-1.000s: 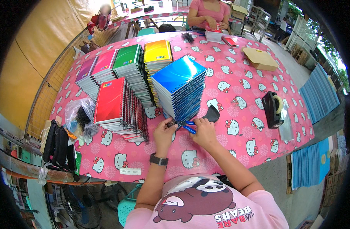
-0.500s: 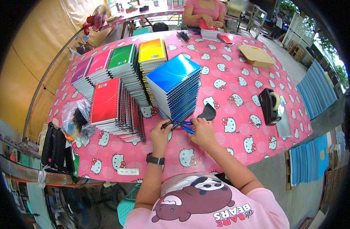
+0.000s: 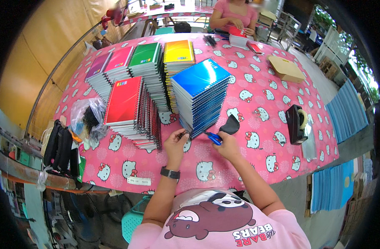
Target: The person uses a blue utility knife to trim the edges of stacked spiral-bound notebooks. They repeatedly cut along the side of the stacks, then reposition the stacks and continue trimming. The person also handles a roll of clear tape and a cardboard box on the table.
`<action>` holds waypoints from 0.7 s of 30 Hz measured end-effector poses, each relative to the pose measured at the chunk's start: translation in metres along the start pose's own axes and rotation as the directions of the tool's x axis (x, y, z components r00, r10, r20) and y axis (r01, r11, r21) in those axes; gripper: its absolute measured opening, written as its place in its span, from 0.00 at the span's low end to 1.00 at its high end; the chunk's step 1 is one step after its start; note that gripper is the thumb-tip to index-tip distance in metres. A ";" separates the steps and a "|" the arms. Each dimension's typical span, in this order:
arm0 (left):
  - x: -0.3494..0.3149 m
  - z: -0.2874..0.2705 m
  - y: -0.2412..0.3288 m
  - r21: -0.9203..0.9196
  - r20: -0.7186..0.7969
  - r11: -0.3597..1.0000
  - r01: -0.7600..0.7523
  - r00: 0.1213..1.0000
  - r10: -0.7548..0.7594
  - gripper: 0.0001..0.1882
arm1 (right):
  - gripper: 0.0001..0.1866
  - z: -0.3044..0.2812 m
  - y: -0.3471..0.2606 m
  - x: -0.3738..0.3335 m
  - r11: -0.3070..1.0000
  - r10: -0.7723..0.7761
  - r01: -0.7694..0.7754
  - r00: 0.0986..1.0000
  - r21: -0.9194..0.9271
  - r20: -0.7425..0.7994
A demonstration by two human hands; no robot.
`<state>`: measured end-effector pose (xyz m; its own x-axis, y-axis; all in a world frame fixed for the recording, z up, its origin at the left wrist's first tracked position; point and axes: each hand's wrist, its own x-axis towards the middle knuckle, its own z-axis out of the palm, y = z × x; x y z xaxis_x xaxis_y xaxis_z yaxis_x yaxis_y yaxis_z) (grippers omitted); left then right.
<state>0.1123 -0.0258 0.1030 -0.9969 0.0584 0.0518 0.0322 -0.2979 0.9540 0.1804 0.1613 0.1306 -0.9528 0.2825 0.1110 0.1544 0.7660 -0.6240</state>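
My left hand (image 3: 176,144) pinches a small dark, wiry piece (image 3: 182,134) at the near bottom corner of a tall stack of blue spiral notebooks (image 3: 202,93). My right hand (image 3: 228,146) is wrapped round the blue handles of small pliers (image 3: 215,137). The pliers' tip points left toward the stack's base, a short way from my left fingers. Just beyond my right hand lies a flat black flap-like piece (image 3: 230,125). To the left of my left hand stands a stack of red spiral notebooks (image 3: 123,99).
Behind are stacks of yellow (image 3: 178,52), green (image 3: 144,54), pink (image 3: 118,61) and purple notebooks (image 3: 98,65). A tape dispenser (image 3: 295,124) and a tan box (image 3: 286,68) are at right. A plastic bag (image 3: 88,118) lies left. Across the table a person (image 3: 233,18) handles red-covered notebooks.
My right hand has drawn the pliers back, away from my left fingers, opening a gap. My left hand stays pinched at the stack's base. The whole view has shifted slightly.
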 end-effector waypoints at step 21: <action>0.109 -0.344 0.138 -0.302 -0.509 0.910 -0.284 0.855 0.098 0.10 | 0.20 0.005 0.132 -0.023 -0.235 -0.228 -0.529 0.845 0.815 0.483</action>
<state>-0.0159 -0.3886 0.1391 -0.8858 -0.4640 -0.0118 0.2910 -0.5751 0.7645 0.2214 0.2526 0.0420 -0.9670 -0.2146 -0.1376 0.2549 -0.8006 -0.5423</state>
